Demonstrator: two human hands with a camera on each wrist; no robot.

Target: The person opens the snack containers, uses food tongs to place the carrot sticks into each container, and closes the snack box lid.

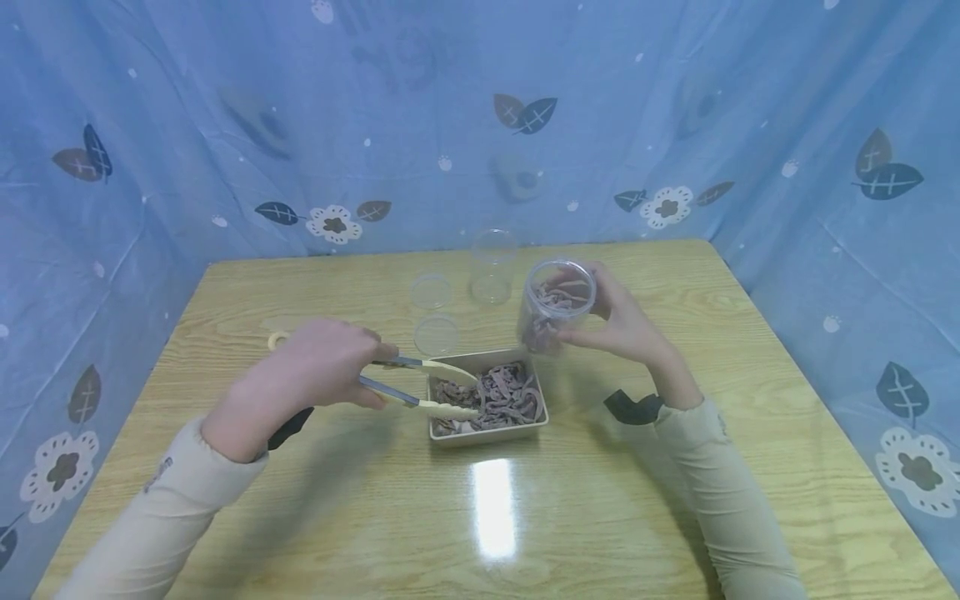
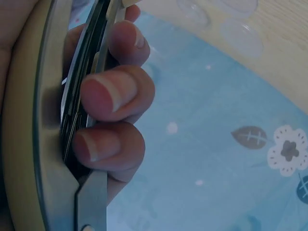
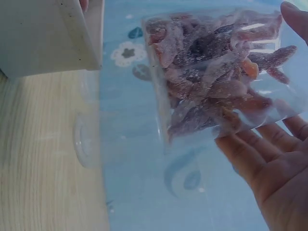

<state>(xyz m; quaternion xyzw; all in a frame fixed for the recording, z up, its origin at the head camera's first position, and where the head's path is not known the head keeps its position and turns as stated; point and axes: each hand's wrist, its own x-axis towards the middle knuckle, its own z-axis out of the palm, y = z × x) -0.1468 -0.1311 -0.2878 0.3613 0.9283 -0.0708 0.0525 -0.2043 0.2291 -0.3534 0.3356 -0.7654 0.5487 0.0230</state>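
My left hand (image 1: 322, 367) grips a pair of tongs (image 1: 448, 410) with metal arms and cream tips. The tips are spread apart among greyish, powdery dried strips (image 1: 512, 396) in a white rectangular box (image 1: 487, 438). In the left wrist view, the fingers (image 2: 115, 94) curl round the metal arms. To the right, my right hand (image 1: 626, 325) holds a clear plastic jar (image 1: 561, 262), lidless and tilted, beside the box's far right corner. More strips (image 3: 211, 82) fill part of the jar, looking reddish-brown with a white coating in the right wrist view.
Behind the box stands another clear jar (image 1: 492, 271). Two clear round lids, a nearer lid (image 1: 437, 335) and a farther lid (image 1: 431, 292), lie left of it. A blue patterned curtain (image 1: 450, 125) surrounds the wooden table (image 1: 300, 517) at the back and sides.
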